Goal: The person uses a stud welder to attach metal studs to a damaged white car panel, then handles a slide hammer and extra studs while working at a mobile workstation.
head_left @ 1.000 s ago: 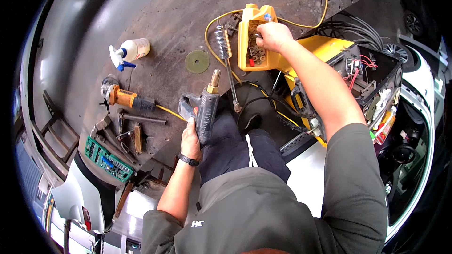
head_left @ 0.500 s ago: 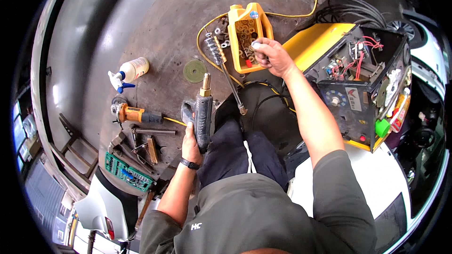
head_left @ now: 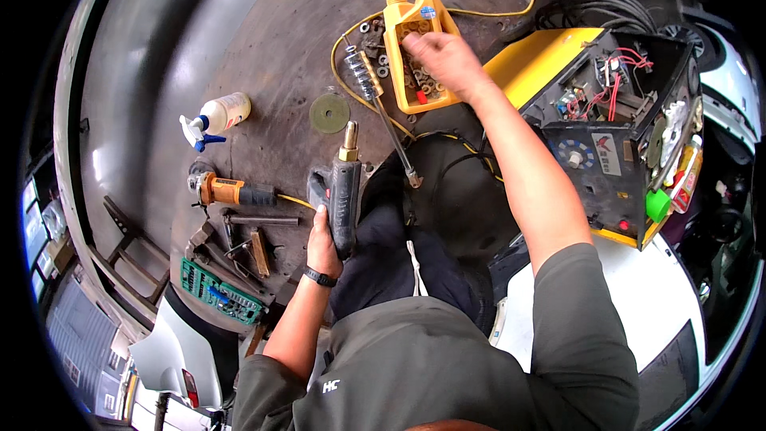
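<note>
Near the centre of the frame, the left hand (head_left: 322,246) has its grip closed around a black tool (head_left: 344,209) with a brass tip (head_left: 349,144), while at upper centre the right hand (head_left: 452,69) overlaps a cut-open yellow jug (head_left: 392,65), its grip's contents impossible to tell.

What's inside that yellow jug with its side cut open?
Inside the yellow jug are small metal rings, like nuts or washers, and something red near the bottom. The right hand covers part of the opening, so what's behind it can't be seen.
</note>
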The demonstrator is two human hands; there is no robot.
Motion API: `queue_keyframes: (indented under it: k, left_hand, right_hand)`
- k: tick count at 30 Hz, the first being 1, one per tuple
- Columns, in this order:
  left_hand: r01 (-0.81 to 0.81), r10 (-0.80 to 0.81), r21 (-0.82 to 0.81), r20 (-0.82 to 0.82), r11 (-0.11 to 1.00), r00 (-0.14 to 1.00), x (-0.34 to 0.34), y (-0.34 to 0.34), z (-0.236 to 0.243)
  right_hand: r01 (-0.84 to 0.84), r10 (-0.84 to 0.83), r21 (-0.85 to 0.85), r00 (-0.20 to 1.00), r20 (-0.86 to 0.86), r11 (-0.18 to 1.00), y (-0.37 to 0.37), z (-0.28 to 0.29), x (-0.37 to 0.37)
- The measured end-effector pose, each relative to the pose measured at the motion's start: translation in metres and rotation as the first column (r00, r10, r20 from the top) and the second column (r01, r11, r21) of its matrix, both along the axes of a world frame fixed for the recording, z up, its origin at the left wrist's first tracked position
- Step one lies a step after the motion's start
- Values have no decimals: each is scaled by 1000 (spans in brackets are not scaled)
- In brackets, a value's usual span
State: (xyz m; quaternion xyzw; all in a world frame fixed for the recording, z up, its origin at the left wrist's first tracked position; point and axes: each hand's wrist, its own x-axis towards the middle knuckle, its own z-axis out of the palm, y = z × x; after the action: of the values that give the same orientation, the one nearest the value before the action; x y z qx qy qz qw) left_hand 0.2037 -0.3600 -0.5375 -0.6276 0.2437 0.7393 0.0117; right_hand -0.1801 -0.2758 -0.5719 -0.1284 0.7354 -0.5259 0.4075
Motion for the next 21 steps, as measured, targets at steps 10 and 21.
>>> queue_keyframes:
  k: [10,21]
  left_hand:
    - [-37,47,71,-152,997,987,29,-21,-2]
    - [-158,158,12,-61,987,986,43,-16,-32]
  right_hand:
    - [-134,590,821,759,-276,555,-35,-24,8]
    - [-38,512,661,666,-542,749,-46,-24,40]
